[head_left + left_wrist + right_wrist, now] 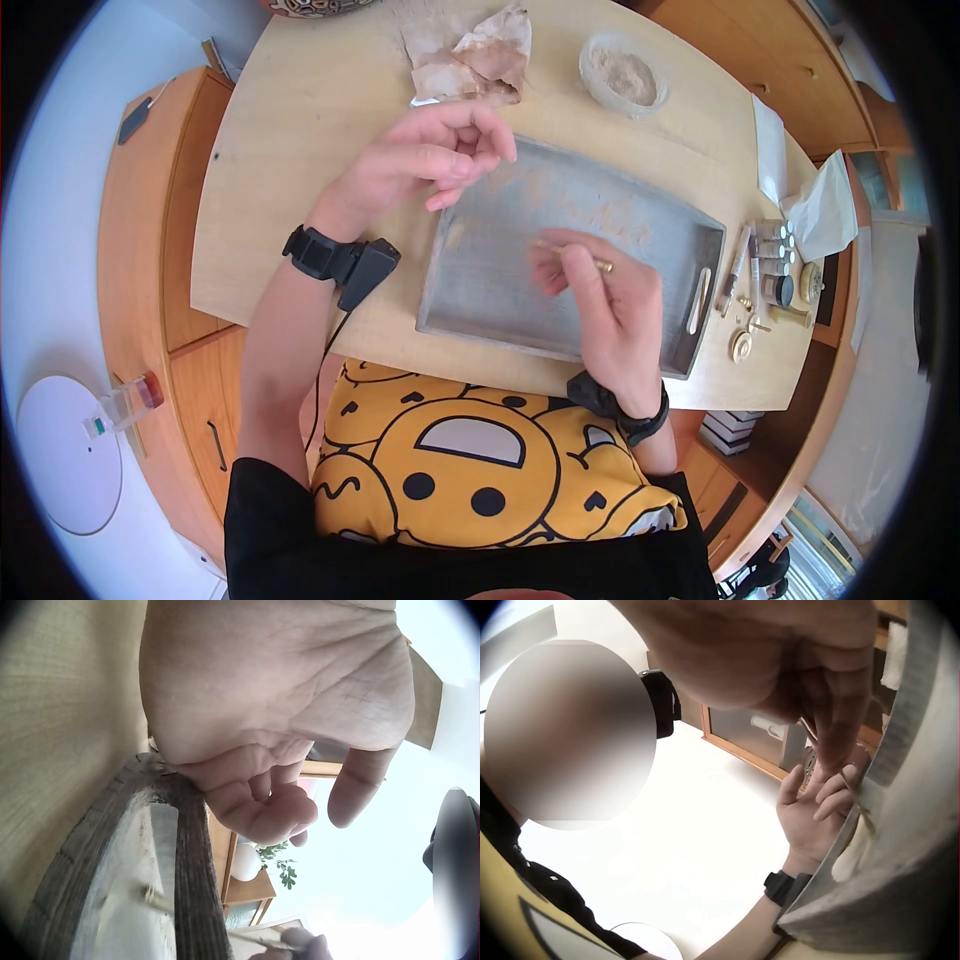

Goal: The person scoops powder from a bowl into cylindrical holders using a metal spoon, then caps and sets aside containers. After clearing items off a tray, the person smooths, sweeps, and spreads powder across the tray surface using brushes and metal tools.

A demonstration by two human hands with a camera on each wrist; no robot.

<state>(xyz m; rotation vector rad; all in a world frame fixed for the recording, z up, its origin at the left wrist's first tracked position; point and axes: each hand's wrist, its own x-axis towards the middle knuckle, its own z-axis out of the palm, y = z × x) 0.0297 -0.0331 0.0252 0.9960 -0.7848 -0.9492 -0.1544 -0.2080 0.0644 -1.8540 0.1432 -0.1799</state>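
My right hand (615, 310) is over the grey wooden tray (480, 310) and pinches a thin brass-coloured stick (603, 266) between thumb and fingers. The fingertips are blurred in the head view. Low in the left wrist view, the stick's slim shaft shows beyond the tray's rim. My left hand (430, 160) is by the tray's upper left corner, loosely bent, holding nothing. Its little-finger side is right at the corner in the left wrist view. Tan powder (610, 215) is smeared across the tray floor, and an oval handle slot (698, 300) cuts its right wall.
Crumpled brown-stained paper (475, 60) and a glass bowl (622, 75) of brownish powder sit behind the tray. To its right are small lidded jars (775, 250), a dark jar (778, 290), small brass pieces (740, 346) and white paper (822, 212). A yellow patterned cushion (470, 440) lies on the lap.
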